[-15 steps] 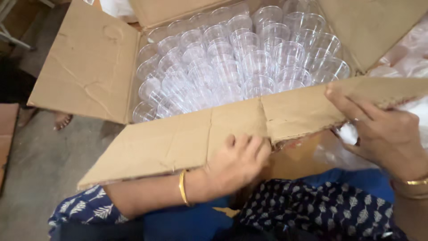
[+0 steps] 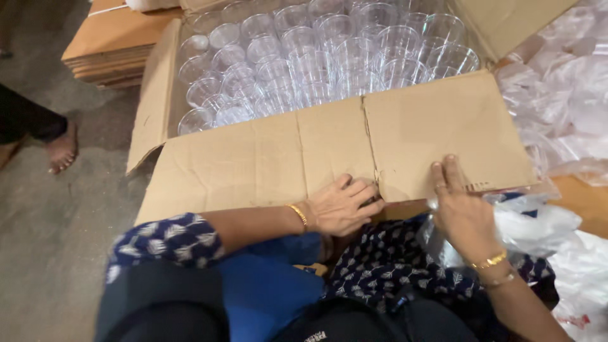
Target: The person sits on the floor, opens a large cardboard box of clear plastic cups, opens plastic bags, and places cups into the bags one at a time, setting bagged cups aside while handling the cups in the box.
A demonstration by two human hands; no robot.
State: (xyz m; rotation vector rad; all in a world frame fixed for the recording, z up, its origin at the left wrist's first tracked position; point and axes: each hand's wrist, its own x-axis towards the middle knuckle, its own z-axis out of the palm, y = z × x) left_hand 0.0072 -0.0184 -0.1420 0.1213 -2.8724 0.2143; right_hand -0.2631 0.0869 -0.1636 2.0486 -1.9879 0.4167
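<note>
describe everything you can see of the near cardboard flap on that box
The near flap is plain brown corrugated cardboard, creased and worn, folded outward toward the person. A tear or seam runs down it right of middle. Its far edge meets the open box full of clear plastic cups. The left hand grips its near edge at the split; the right hand lays its fingers on the right part, by a frayed corner.

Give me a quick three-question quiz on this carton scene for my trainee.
1. True or false: the clear plastic cups stand open side up in the cardboard carton.
2. Which hand grips the near flap at its torn split?
A. left hand
B. right hand
3. What lies under the right hand?

Key: 1 true; 2 A; 3 clear plastic bags.
</note>
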